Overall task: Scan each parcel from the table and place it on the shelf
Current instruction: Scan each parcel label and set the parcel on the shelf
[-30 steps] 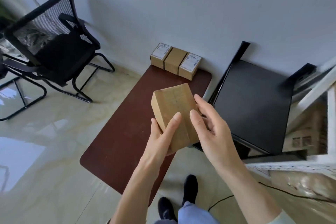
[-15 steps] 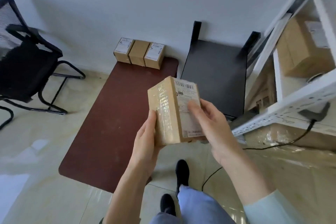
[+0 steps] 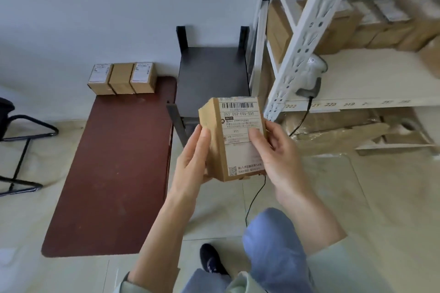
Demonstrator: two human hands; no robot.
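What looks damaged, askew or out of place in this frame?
Little stands out. The held parcel looks dented at its top left corner. Under the shelf, flattened cardboard lies loose on the floor. The three table parcels sit in a neat row.

A plain pale wall is seen beyond the hands, and a glossy cream tiled floor below them. A black metal stand is set against the wall just ahead. A black chair's frame is glimpsed far left.
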